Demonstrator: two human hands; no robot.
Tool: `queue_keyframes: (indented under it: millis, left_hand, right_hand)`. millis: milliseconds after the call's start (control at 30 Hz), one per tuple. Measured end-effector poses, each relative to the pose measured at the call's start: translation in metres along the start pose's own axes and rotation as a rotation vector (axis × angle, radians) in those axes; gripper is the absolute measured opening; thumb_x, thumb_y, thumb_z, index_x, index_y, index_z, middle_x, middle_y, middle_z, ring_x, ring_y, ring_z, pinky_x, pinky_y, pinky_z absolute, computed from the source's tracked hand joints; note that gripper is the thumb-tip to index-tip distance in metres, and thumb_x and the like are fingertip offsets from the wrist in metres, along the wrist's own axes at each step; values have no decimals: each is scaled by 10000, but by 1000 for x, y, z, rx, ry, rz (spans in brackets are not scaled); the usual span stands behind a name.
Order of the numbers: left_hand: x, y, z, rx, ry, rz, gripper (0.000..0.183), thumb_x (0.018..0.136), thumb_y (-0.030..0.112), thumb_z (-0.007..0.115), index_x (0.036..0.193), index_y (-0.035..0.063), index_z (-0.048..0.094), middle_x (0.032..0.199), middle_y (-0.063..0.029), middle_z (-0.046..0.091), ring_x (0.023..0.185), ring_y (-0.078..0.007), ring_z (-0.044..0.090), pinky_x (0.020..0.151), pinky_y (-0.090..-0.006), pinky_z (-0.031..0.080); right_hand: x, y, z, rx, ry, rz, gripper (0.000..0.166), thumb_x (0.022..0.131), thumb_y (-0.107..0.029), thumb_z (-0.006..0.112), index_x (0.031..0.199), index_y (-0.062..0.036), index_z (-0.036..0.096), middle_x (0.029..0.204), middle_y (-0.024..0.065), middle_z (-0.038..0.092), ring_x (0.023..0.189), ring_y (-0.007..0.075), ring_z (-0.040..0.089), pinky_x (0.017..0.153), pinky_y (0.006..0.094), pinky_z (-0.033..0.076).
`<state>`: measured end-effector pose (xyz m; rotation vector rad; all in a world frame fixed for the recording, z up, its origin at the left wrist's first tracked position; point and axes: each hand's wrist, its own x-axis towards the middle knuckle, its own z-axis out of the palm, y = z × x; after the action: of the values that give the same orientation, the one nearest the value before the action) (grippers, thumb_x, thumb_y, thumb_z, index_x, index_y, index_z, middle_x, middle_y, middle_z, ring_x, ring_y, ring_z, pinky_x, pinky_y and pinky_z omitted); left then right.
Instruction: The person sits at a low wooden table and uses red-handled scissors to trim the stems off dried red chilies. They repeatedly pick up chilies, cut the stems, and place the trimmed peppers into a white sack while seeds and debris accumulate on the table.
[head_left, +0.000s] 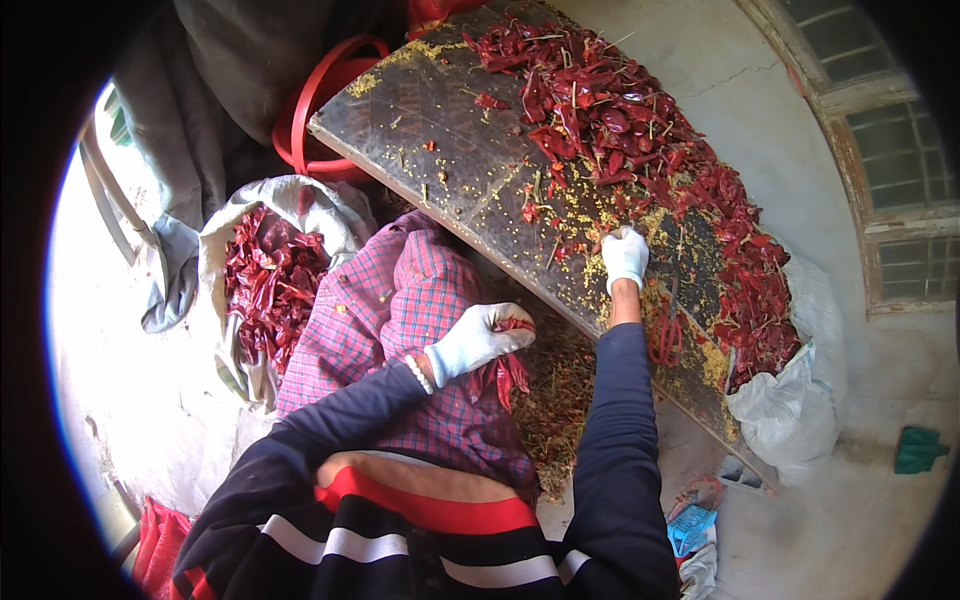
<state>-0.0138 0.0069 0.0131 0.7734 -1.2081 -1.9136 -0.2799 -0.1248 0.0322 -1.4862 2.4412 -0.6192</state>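
My left hand (484, 337), in a white knit glove, is closed around several dried red chilli peppers (510, 375) above my lap, their ends hanging below the palm. Over the dark tabletop (420, 135), my right hand (625, 255), gloved too, has its fingers curled among scattered yellow seeds and pepper scraps; whether anything is inside it is hidden. Close to its right lie scissors with red handles (665, 334), blades pointing away from me. A large heap of dried red chilli peppers (600, 112) runs along the table's far side.
Left of my checked cloth-covered knees (420, 300) stands a white woven sack (217, 247) filled with peppers. Behind it is a red bucket (300, 112). Another white sack (795, 420) spills peppers at the table's right end. Stems and debris (555, 397) cover the floor below the table edge.
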Motion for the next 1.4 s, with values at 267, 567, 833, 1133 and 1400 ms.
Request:
queue_keyframes:
  millis: [267, 567, 833, 1133, 1400]
  left_hand:
    - [0, -2, -2, -3, 29, 35, 165, 894, 105, 672, 1018, -3, 648, 893, -20, 660, 825, -78, 594, 754, -242, 495]
    - [-1, -1, 3, -94, 92, 45, 174, 929, 133, 634, 1024, -11, 614, 868, -44, 666, 810, -113, 611, 753, -259, 499]
    - [1, 2, 0, -199, 136, -19, 105, 899, 72, 619, 932, -27, 630, 828, -55, 660, 769, -115, 609, 738, -256, 495]
    - [-1, 7, -8, -267, 119, 33, 90, 889, 51, 612, 921, -29, 636, 828, -50, 653, 760, -110, 604, 713, -245, 488]
    - [-1, 6, -7, -300, 130, 26, 87, 888, 48, 623, 924, -30, 635, 828, -50, 658, 767, -108, 612, 722, -242, 497]
  right_hand:
    - [-59, 0, -37, 1028, -285, 34, 77, 934, -118, 590, 876, -71, 609, 733, 30, 614, 584, 94, 568, 525, 212, 476]
    - [-165, -42, -53, 321, -448, -731, 99, 857, 61, 612, 944, 21, 634, 880, 62, 645, 756, 153, 626, 687, 260, 519]
    - [-110, -74, -37, 508, -823, -453, 110, 893, -3, 596, 981, 13, 659, 954, 75, 680, 897, 127, 632, 804, 270, 500]
    - [-19, -124, 27, 108, 7, -633, 230, 807, -249, 724, 947, -77, 662, 1016, 92, 655, 926, 255, 628, 785, 377, 514]
    - [-9, -85, 45, -41, 27, -769, 273, 734, -227, 766, 930, -79, 647, 987, 107, 622, 961, 320, 564, 840, 428, 462]
